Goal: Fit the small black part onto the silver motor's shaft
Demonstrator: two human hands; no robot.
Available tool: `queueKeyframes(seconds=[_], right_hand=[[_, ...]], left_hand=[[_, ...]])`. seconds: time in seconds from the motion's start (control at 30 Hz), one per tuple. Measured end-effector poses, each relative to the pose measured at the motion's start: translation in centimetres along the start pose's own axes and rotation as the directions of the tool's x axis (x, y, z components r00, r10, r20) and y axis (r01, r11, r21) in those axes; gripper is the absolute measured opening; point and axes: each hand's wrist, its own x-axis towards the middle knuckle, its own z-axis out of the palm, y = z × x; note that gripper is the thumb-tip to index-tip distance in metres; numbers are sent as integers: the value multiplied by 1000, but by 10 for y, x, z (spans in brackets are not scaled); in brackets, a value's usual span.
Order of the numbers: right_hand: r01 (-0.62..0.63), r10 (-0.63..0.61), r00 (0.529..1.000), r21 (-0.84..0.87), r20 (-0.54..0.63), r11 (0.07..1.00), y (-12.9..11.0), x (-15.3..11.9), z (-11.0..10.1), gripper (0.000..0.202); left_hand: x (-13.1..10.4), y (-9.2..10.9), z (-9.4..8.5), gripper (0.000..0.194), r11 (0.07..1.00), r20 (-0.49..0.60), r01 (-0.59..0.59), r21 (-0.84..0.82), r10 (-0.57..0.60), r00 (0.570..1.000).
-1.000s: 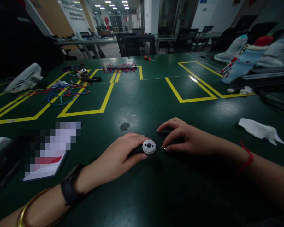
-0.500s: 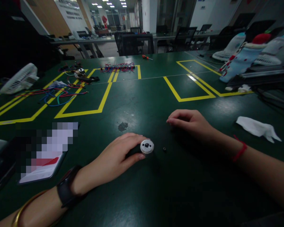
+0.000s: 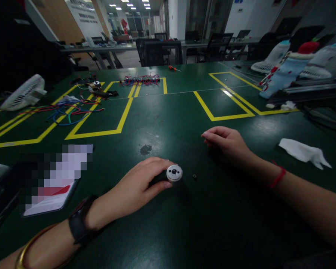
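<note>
Green tabletop [image 3: 162,116] — left hand [image 3: 142,181] holds 1 round metal part [image 3: 174,173].

- The bare right hand [image 3: 225,142] has drawn back, its fingers now curled together.
- The small, dark, round piece [image 3: 194,176] now lies clear of its fingertips.

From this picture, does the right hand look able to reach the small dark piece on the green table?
Probably yes: nothing visible lies between the right hand and the small dark piece. The left hand holds the round metal part to one side of it, not over it.
</note>
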Motion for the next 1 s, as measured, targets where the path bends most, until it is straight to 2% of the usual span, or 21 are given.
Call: queueKeyframes(seconds=[0.17, 0.27, 0.37, 0.43, 0.5, 0.63, 0.73, 0.83, 0.9, 1.0], right_hand=[[29, -28, 999, -39, 15, 999, 2, 1, -2, 26], [67, -38, 990, -214, 137, 974, -4, 3, -7, 26], [211, -54, 938, -438, 344, 874, -12, 4, -13, 23], [314, -87, 902, -505, 423, 804, -15, 3, -15, 20], [393, -123, 865, -505, 486, 768, -18, -1, -15, 16], [548, -194, 757, -444, 624, 709, -24, -13, -5, 15], [605, -233, 719, -425, 655, 673, -26, -19, 3, 17], [618, -251, 700, -391, 668, 682, -23, -21, 7, 14], [606, -278, 710, -360, 647, 710, -22, -22, 9, 11], [599, -386, 749, -301, 538, 742, -26, -27, 17, 13]], left_hand=[[-1, 0, 0, 39, 1000, 1, -5, 4, 5, 1000], [0, 1, -1, 38, 1000, 0, -5, 0, 5, 1000], [0, 2, -1, 38, 1000, -3, -5, -5, 5, 1000], [0, 2, -1, 38, 1000, -5, -6, -8, 6, 1000], [0, 1, -1, 38, 1000, -8, -10, -12, 10, 1000], [0, 0, 0, 38, 1000, -12, -7, -13, 7, 1000], [0, 0, 0, 38, 1000, -2, 4, -15, -4, 1000], [0, 1, 0, 36, 1000, -5, 5, -16, -5, 1000], [0, 1, 0, 36, 1000, -11, -2, -16, 2, 1000], [1, 1, 0, 34, 1000, -13, -12, -19, 12, 1000]])
